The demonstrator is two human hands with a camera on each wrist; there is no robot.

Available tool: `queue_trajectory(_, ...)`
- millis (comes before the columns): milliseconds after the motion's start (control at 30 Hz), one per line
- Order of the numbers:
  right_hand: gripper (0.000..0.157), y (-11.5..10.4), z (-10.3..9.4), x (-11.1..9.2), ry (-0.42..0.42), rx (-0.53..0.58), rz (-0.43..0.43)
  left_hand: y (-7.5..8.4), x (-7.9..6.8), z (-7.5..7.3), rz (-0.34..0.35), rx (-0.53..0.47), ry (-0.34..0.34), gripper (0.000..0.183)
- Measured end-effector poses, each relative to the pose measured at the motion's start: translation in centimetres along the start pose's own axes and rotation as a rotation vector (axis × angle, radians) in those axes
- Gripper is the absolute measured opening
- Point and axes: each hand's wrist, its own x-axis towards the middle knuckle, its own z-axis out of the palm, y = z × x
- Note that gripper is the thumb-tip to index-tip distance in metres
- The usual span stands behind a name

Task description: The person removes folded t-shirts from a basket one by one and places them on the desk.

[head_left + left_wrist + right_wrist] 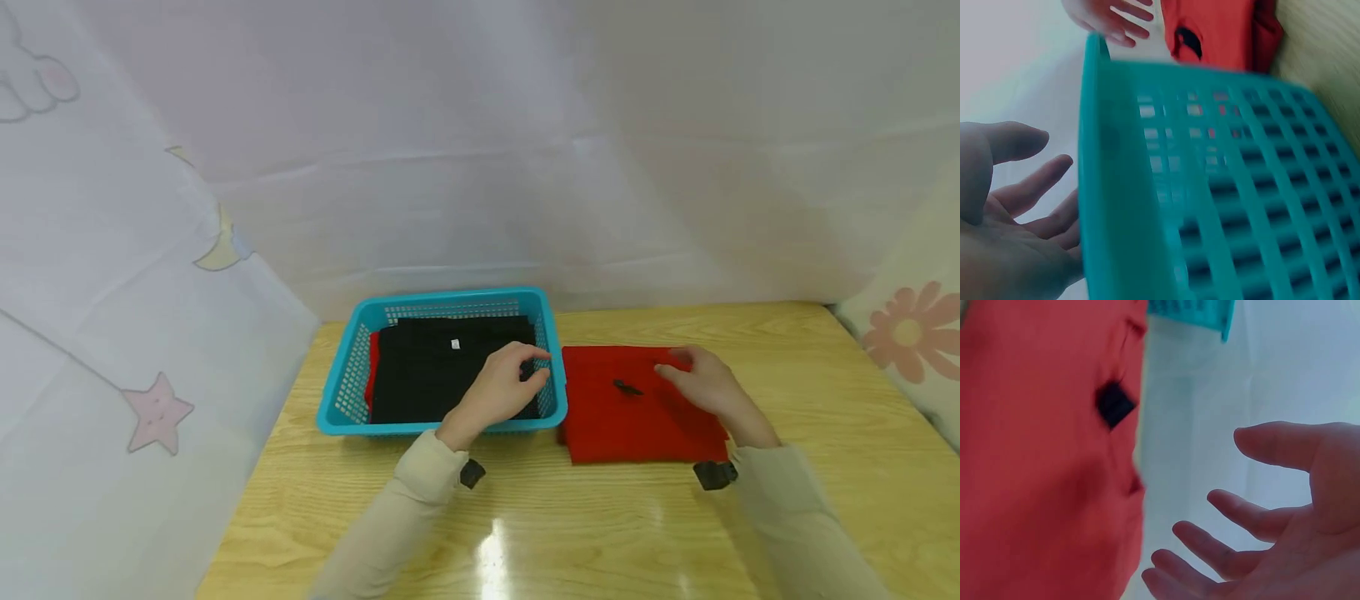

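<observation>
A: What is shown by the head view alone?

B: The inside of the blue basket (397, 429). Black cloth (427, 383) is laid in there, with a white tag (455, 344) on it. A red strip (372, 367) is seen along its left edge. A pink star (157, 412) and a pink flower (906, 332) can be found there too.

A: And by the left wrist view?

B: The holes in the basket's side are shown up close. The left hand (498, 387) is partly hidden by the rim. Its thumb and fingers are held apart, with nothing gripped. Whether the rim is touched cannot be told.

A: What about the right wrist view?

B: All five fingertips of the right hand (708, 385) are shown, spread apart, with nothing gripped. The black patch (627, 387) looks square there, but thin in the head view.

A: Where is the red cloth (622, 433) found?

B: It is laid on the table (420, 517), just right of the basket. Its right part is covered by the right hand from above.

A: How many are counted?

B: Two hands, one basket, one red cloth on the table, one tag, one patch, one star, one flower. The layers of black cannot be counted.
</observation>
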Motion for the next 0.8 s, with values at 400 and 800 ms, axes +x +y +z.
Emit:
queue_trajectory(400, 0.06, -5.7, 2.1, 0.9, 0.055, 0.051, -0.141, -4.4, -2.7, -4.9, -0.145, 0.009, 0.247, 0.03)
queue_trajectory(800, 0.045, -10.5, 5.3, 1.2, 0.17, 0.127, -0.311, -8.2, -5.0, -8.2, -0.312, 0.031, 0.392, 0.038)
